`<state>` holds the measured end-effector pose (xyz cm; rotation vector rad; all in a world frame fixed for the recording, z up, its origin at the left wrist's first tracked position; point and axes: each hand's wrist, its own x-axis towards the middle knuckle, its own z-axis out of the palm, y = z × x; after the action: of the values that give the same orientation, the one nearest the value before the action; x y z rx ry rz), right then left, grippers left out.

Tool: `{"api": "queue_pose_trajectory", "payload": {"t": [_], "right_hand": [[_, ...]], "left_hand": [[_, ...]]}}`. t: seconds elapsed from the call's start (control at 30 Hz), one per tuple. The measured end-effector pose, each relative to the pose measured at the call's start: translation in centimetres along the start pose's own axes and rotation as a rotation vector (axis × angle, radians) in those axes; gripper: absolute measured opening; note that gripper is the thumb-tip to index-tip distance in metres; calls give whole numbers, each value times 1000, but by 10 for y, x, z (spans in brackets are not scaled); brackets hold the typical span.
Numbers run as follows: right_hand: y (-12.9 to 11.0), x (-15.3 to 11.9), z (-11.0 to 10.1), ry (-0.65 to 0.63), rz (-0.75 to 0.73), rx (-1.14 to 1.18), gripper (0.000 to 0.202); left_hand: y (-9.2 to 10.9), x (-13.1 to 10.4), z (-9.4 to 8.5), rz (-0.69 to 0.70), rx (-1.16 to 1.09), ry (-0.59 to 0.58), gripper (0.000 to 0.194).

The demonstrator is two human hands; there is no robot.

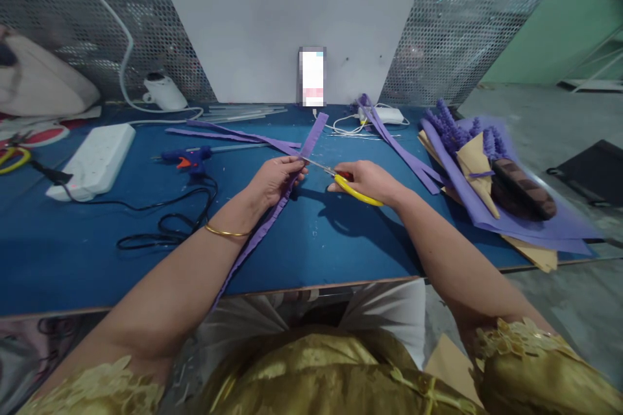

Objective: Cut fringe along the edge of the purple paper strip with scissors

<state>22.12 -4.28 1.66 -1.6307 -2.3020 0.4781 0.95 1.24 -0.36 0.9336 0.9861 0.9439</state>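
Note:
Between its thumb and fingers my left hand (280, 180) pinches a long purple paper strip (265, 225), whose lower part hangs past the table's front edge. The strip's upper end sticks up beyond the fingers. My right hand (366, 183) is closed around scissors (357, 192) with yellow and red handles. Their blades point left and meet the strip just by my left fingertips; whether they are cutting cannot be made out. More purple strips (233, 136) lie behind my left hand, and others (402, 149) lie to the right.
A blue glue gun (187, 159) with a looping black cord lies left, near a white power strip (100, 159). A phone (312, 76) leans on the back panel. At right are purple flowers (448, 130), purple wrapping and a brown striped case (523, 189).

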Motion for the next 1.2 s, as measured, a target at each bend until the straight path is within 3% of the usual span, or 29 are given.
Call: {"api": "queue_pose_trajectory", "payload": {"t": [0.23, 1.2], "right_hand": [[-3, -2, -2, -29, 40, 1, 36], [6, 2, -5, 8, -40, -31, 42]], "left_hand": [[0, 0, 1, 4, 29, 3, 6], [-2, 3, -4, -2, 42, -52, 4]]}}
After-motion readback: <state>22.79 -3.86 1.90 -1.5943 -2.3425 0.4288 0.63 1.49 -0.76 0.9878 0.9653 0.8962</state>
